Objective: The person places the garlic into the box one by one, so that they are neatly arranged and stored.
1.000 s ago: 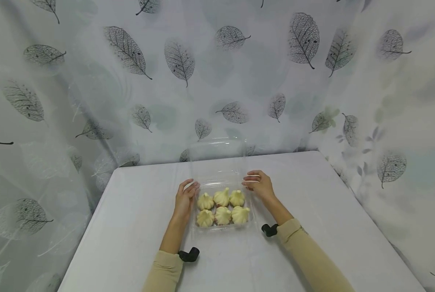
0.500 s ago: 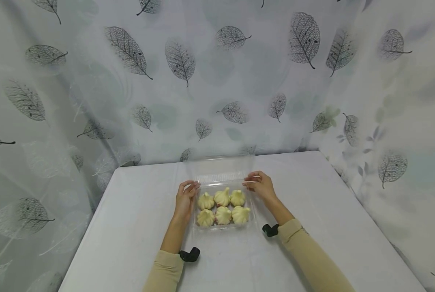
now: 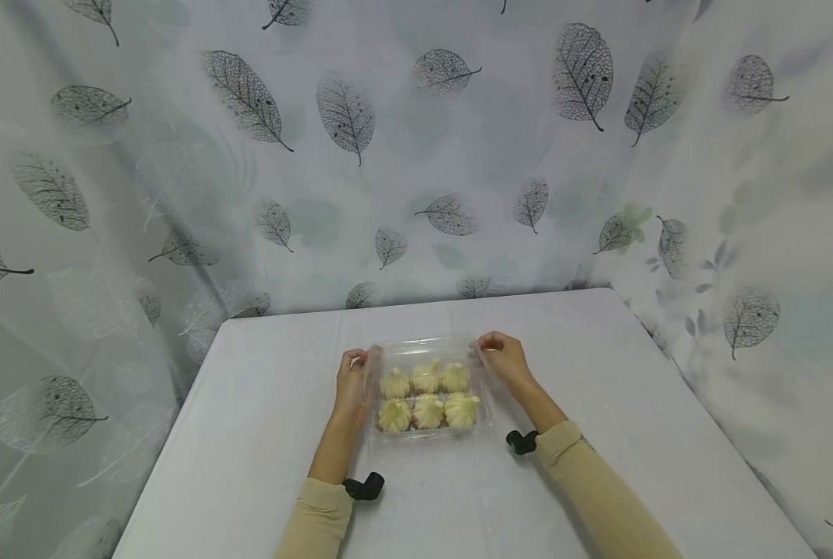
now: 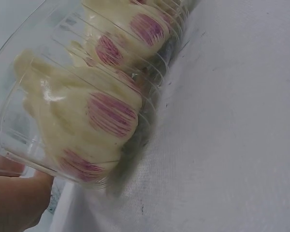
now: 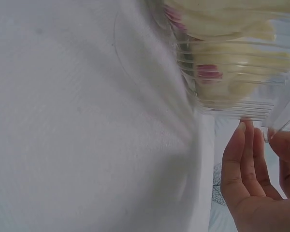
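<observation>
A clear plastic clamshell box (image 3: 426, 437) with ribbed sides stands on the white table, holding several pale yellow garlic bulbs (image 3: 428, 412). Pinkish-purple streaks mark the bulbs (image 4: 106, 113) in the left wrist view. Its clear lid (image 3: 426, 348) is over the back bulbs and tilted, front edge raised. At the back left corner my left hand (image 3: 349, 386) pinches the rim; its fingers are partly hidden behind the plastic. My right hand (image 3: 508, 363) grips the back right corner, where the right wrist view shows the thumb above the rim and fingertips against the side.
The white cloth-covered table (image 3: 262, 404) spreads out on both sides of the box. Behind it hangs a leaf-patterned curtain (image 3: 416, 155), which also runs along the left and right. A black wrist mount (image 3: 364, 487) sits on the left forearm, another black mount (image 3: 522, 442) on the right.
The box lid has swung from standing up at the back, forward and down over the garlic bulbs. Both hands stay near the back corners, the right fingers now closer around the edge.
</observation>
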The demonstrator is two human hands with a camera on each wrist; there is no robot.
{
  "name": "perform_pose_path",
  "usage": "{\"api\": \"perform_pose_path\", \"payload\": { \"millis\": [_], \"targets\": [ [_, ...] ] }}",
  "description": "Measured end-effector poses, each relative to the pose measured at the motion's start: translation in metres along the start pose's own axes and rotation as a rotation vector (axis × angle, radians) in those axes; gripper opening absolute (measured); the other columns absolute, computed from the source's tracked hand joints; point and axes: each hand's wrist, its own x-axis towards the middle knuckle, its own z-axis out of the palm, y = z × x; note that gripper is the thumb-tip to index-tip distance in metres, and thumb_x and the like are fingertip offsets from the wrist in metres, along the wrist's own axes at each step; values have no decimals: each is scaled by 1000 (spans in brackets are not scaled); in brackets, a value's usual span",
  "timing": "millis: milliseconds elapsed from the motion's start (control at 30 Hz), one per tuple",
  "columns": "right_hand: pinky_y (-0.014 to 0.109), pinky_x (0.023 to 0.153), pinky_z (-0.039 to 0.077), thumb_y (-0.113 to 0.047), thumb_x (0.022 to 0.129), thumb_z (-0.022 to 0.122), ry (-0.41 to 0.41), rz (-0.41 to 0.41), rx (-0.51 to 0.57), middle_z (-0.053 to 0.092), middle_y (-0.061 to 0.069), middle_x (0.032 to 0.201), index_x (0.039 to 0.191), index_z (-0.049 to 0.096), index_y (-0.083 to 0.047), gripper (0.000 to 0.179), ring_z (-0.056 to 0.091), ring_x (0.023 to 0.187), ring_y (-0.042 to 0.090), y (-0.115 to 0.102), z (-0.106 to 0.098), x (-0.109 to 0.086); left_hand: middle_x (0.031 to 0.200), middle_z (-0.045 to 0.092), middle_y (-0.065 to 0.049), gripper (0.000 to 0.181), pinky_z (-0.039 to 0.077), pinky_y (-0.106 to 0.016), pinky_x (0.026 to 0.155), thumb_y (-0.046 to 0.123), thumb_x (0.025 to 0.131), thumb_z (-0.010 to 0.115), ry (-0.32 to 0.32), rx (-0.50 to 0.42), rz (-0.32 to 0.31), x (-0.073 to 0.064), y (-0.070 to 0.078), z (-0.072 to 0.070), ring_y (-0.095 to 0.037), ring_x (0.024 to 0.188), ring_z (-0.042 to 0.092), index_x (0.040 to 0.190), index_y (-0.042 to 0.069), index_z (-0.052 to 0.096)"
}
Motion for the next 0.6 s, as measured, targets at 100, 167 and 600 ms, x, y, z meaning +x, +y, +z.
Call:
{"api": "perform_pose_path", "payload": {
  "millis": [100, 167, 600],
  "targets": [
    [37, 79, 60, -7, 105, 57, -26, 0, -8, 70, 16, 113, 105, 69, -1, 13, 68, 106, 37, 2, -4, -2, 156, 48, -17, 7, 46, -17, 84, 7, 109, 50, -7, -38, -5, 0, -1, 0, -26, 135, 51, 114, 10, 46],
    [35, 82, 62, -7, 107, 52, -35, -6, -15, 71, 18, 117, 107, 69, 0, 19, 68, 108, 37, 3, -6, -2, 160, 43, -19, 10, 47, -19, 94, 1, 108, 48, -11, -74, -4, 1, -2, 1, -29, 145, 45, 114, 8, 45],
    [37, 80, 65, -22, 105, 57, 5, -75, -249, 72, 14, 120, 111, 74, -8, 23, 73, 96, 26, -2, -10, -18, 148, 43, -25, 16, 32, -31, 127, 1, 111, 38, -31, -226, 13, 0, 4, -4, -35, 151, 35, 121, -8, 46]
  ]
}}
